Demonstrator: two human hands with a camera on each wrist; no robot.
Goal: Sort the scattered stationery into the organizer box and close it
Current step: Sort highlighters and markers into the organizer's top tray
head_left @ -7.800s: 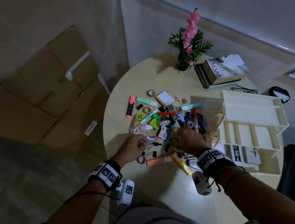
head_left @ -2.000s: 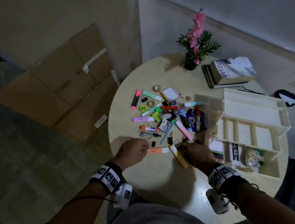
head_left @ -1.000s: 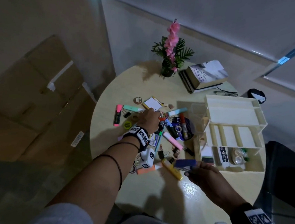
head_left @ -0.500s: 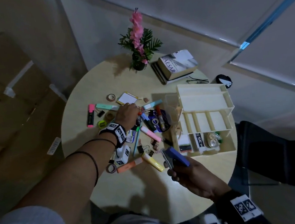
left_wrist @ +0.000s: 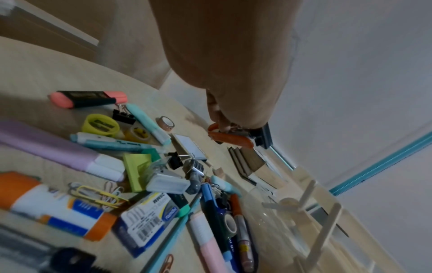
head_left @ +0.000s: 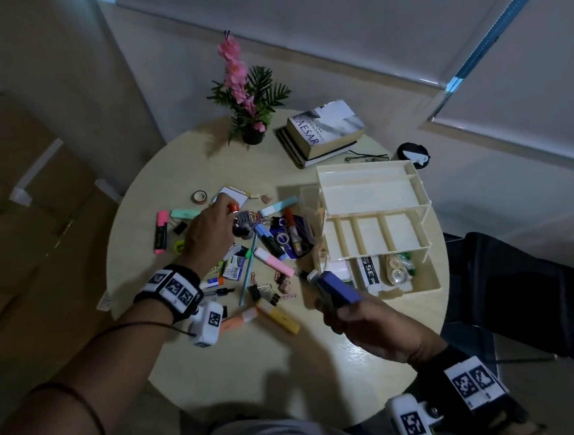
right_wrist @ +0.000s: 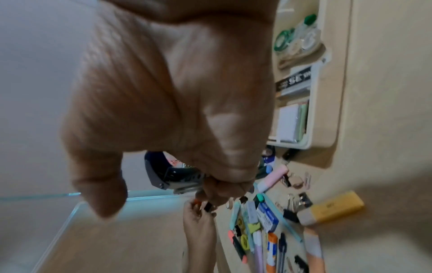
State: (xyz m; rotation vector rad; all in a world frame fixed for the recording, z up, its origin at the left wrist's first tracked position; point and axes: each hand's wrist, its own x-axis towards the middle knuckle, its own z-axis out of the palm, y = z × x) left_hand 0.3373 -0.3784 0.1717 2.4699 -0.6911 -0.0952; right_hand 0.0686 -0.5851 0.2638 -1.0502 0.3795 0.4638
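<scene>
A heap of scattered stationery covers the middle of the round table: highlighters, pens, clips, tape rolls, a glue stick. My left hand reaches over the heap's far side. In the left wrist view its fingertips pinch an orange pen, lifted off the table. My right hand grips a blue stapler in the air just in front of the open cream organizer box; its grey underside shows in the right wrist view. The box's lower tray holds tape, a staple box and notes.
A potted pink flower, stacked books and glasses stand at the table's far side. Cardboard boxes lie on the floor to the left. A dark chair is at the right. A yellow highlighter lies near me.
My left hand went from the near edge of the heap to its far side and took the orange pen. My right hand lifted the blue stapler and carried it toward the organizer.
</scene>
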